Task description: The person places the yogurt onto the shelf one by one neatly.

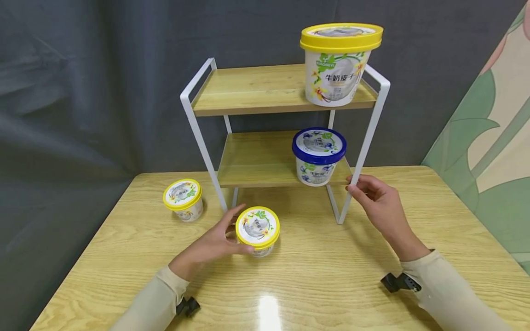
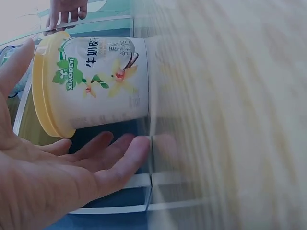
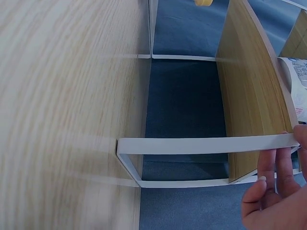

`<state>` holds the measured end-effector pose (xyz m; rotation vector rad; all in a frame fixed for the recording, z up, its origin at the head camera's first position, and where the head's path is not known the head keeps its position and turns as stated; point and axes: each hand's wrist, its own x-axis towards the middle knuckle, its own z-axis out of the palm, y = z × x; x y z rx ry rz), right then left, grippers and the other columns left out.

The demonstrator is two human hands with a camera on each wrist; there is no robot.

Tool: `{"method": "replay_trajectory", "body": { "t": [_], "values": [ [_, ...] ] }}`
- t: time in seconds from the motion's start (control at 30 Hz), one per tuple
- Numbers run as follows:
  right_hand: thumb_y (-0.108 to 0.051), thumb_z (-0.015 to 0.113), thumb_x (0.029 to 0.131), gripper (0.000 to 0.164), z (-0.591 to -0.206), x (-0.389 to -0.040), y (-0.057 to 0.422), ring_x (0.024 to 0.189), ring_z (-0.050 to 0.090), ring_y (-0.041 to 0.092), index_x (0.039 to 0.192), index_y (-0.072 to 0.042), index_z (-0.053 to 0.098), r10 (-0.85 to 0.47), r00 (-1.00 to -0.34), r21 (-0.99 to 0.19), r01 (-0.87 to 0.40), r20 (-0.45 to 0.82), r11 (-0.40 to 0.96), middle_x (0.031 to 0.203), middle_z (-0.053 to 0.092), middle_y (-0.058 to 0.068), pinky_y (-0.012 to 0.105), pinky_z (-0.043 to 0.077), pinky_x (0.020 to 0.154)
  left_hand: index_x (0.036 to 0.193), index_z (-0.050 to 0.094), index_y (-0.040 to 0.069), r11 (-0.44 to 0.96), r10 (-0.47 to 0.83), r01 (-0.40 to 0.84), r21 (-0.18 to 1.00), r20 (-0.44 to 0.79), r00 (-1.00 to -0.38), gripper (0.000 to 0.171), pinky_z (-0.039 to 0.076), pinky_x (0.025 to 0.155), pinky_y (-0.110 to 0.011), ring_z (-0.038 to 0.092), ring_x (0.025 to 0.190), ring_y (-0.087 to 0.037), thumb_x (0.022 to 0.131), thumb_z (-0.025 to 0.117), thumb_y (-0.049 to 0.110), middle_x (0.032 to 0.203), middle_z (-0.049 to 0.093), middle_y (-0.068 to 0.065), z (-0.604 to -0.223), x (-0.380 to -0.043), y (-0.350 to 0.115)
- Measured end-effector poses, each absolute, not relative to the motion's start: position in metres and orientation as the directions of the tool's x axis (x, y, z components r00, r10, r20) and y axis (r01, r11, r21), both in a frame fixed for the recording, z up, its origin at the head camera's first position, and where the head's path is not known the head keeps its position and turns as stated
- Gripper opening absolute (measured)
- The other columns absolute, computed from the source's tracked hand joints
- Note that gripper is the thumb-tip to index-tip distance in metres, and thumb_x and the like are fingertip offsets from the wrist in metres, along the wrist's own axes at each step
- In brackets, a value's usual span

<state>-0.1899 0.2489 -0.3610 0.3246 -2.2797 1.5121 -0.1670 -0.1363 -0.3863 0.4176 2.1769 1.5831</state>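
A small white tub with a yellow lid (image 1: 257, 230) stands upright on the table in front of the rack. My left hand (image 1: 217, 239) is at its left side, thumb towards the front and fingers behind. In the left wrist view, the left fingers (image 2: 120, 165) look fairly straight, with a gap to the tub's wall (image 2: 105, 81). My right hand (image 1: 378, 202) pinches the right front leg of the white-framed rack (image 1: 364, 147) at the lower shelf's height. The right wrist view shows the right fingers (image 3: 284, 172) behind that leg.
A large yellow-lidded tub (image 1: 337, 69) stands on the upper shelf's right end. Below it, a blue-lidded tub (image 1: 316, 158) sits on the lower shelf. Another small yellow-lidded tub (image 1: 184, 200) is on the table, left of the rack. A dark curtain (image 1: 83, 92) hangs behind.
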Motion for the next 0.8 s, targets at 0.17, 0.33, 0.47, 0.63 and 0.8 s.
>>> {"method": "replay_trajectory", "body": {
  "t": [0.17, 0.33, 0.47, 0.63, 0.8],
  "values": [
    [-0.013, 0.065, 0.097, 0.027, -0.362, -0.19, 0.248, 0.083, 0.065, -0.002, 0.12, 0.001, 0.067, 0.019, -0.895, -0.826, -0.403, 0.446, 0.394, 0.09, 0.07, -0.022, 0.01, 0.05, 0.073, 0.157, 0.02, 0.019, 0.26, 0.489, -0.022, 0.965, -0.151, -0.859, 0.1, 0.035, 0.114, -0.05, 0.04, 0.139, -0.03, 0.08, 0.084, 0.018, 0.151, 0.041, -0.009, -0.39, -0.168, -0.134],
    [-0.013, 0.065, 0.097, 0.028, -0.362, -0.191, 0.248, 0.083, 0.065, -0.003, 0.121, 0.001, 0.067, 0.015, -0.896, -0.825, -0.403, 0.445, 0.396, 0.09, 0.069, -0.023, 0.011, 0.05, 0.072, 0.154, 0.029, 0.021, 0.292, 0.414, -0.03, 0.956, -0.155, -0.897, 0.097, 0.038, 0.108, -0.045, 0.049, 0.126, -0.026, 0.076, 0.087, 0.017, 0.143, 0.049, -0.006, -0.39, -0.166, -0.127],
    [-0.014, 0.065, 0.097, 0.027, -0.361, -0.191, 0.248, 0.083, 0.065, -0.002, 0.121, 0.0, 0.067, 0.014, -0.895, -0.822, -0.404, 0.446, 0.402, 0.09, 0.069, -0.023, 0.011, 0.05, 0.072, 0.153, 0.029, 0.021, 0.335, 0.37, -0.019, 0.942, -0.15, -0.917, 0.099, 0.04, 0.104, -0.043, 0.049, 0.123, -0.025, 0.074, 0.089, 0.021, 0.14, 0.051, -0.005, -0.391, -0.164, -0.124],
    [-0.014, 0.065, 0.097, 0.027, -0.361, -0.191, 0.247, 0.082, 0.064, -0.002, 0.12, -0.001, 0.067, 0.013, -0.893, -0.815, -0.405, 0.451, 0.415, 0.09, 0.069, -0.022, 0.011, 0.05, 0.071, 0.153, 0.029, 0.021, 0.35, 0.353, -0.015, 0.937, -0.147, -0.924, 0.1, 0.042, 0.1, -0.041, 0.049, 0.124, -0.026, 0.073, 0.089, 0.02, 0.14, 0.05, -0.006, -0.391, -0.162, -0.121],
    [-0.014, 0.065, 0.097, 0.026, -0.361, -0.191, 0.247, 0.081, 0.064, -0.002, 0.119, 0.0, 0.067, 0.022, -0.892, -0.816, -0.403, 0.451, 0.414, 0.088, 0.068, -0.023, 0.011, 0.05, 0.07, 0.152, 0.032, 0.021, 0.378, 0.351, 0.019, 0.926, -0.124, -0.928, 0.099, 0.045, 0.097, -0.038, 0.052, 0.121, -0.024, 0.072, 0.09, 0.022, 0.137, 0.054, -0.006, -0.39, -0.161, -0.121]
  ]
}}
